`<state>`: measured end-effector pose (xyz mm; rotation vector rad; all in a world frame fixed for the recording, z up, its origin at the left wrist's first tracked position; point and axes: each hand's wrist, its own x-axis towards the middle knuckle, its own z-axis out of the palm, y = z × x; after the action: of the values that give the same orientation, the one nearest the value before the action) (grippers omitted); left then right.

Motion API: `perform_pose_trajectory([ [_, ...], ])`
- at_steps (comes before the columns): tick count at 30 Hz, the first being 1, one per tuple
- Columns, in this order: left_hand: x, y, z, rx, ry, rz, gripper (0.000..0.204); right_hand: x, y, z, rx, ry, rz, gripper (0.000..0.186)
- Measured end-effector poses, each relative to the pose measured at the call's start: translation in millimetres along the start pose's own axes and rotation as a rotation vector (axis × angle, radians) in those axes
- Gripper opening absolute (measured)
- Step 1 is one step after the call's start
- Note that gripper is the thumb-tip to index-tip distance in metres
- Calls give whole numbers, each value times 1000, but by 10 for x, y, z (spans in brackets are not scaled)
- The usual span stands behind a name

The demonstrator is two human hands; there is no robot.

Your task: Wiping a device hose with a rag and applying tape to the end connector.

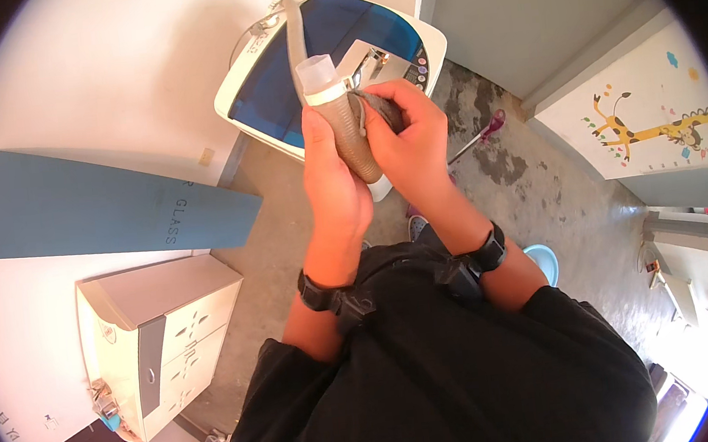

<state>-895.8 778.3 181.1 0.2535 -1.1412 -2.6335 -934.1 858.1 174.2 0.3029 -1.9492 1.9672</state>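
Note:
My left hand (331, 176) is wrapped around a beige-grey ribbed hose (346, 141), held upright in front of me. The hose ends at the top in a translucent plastic cuff (318, 73), with a pale band below it. My right hand (414, 134) pinches a dark grey cloth (383, 109) between thumb and fingers. That cloth presses against the hose's right side, just under the band. Behind both hands stands a white washing machine (227, 93) with a dark blue see-through lid (352, 21). Fingers and cloth hide part of the hose.
At the left, a long blue box (105, 198) leans by the wall above a cream cabinet (183, 348). A purple-headed brush (494, 125) lies on the wet-stained concrete floor (486, 174) at the right. A light blue basin (543, 262) sits beyond my right forearm.

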Motion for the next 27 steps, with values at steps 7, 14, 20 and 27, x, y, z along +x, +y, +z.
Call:
perform_pose_trajectory([
  [7, 14, 37, -86, -32, 50, -39, 43, -30, -105, -121, -140, -189, -519, 19],
  [14, 15, 83, -52, -46, 12, -27, 44, -84, -88, 11, -26, -103, -201, 15],
  [20, 36, 77, -252, -116, -28, -91, 44, -195, -120, 64, -106, -142, -427, 18],
  [27, -24, 87, -171, -11, 2, -6, 45, -221, 9, 150, 144, -53, 193, 13],
])
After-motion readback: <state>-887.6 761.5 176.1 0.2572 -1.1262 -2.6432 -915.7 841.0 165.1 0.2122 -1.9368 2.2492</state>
